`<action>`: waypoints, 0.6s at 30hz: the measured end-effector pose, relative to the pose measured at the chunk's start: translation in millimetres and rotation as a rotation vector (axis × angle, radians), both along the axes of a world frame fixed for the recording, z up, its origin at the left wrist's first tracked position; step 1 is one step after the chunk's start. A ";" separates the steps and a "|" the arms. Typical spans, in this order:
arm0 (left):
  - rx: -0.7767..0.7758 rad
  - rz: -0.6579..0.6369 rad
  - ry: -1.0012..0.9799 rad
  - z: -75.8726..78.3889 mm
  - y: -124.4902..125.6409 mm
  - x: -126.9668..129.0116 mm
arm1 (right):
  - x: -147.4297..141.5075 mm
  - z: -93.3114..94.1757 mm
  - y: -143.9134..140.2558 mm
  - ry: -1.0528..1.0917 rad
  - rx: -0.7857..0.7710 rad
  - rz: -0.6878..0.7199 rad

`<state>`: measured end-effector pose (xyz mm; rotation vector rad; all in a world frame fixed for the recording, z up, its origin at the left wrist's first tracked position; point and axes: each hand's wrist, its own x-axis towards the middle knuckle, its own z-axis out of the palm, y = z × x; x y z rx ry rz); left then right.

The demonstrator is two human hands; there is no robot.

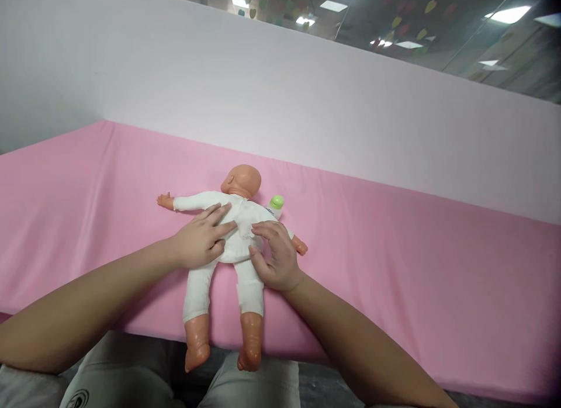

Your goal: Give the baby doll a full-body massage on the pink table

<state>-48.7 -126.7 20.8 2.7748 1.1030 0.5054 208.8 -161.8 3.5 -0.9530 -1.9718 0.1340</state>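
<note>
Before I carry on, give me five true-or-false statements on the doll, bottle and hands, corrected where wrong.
1. The baby doll lies on the pink cover. True.
2. The green-capped bottle is beside the doll's feet. False; it is nearer the head.
3. The left hand touches the doll. True.
4. The right hand grips the bottle. False; it is at the doll's torso.
5. The doll's legs are bright blue. False; they are white above bare feet.

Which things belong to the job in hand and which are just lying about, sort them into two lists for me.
Part of the job:
doll
left hand, fingers spread on its back
right hand, at its lower side
pink cloth, under it

Apparently just lying about:
green-capped bottle, by the doll, in neither hand
</note>
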 end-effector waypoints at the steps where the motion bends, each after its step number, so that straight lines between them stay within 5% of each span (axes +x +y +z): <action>1: -0.008 0.035 -0.007 -1.2 0.4 0.5 | 0.0 0.1 1.4 0.017 -0.011 -0.025; 7: -0.047 0.249 -0.050 -3.6 -1.2 -1.5 | -2.4 0.9 3.9 -0.024 -0.022 -0.032; 11: 0.080 0.314 -0.073 6.9 -9.0 -2.7 | -5.0 0.3 2.1 -0.109 -0.018 -0.003; 14: 0.178 0.149 -0.157 16.1 -16.6 -1.4 | -7.4 2.0 -2.1 -0.163 0.022 0.022; 18: 0.102 -0.154 -0.097 21.3 -23.1 3.5 | -10.7 6.5 -8.9 -0.274 -0.032 0.085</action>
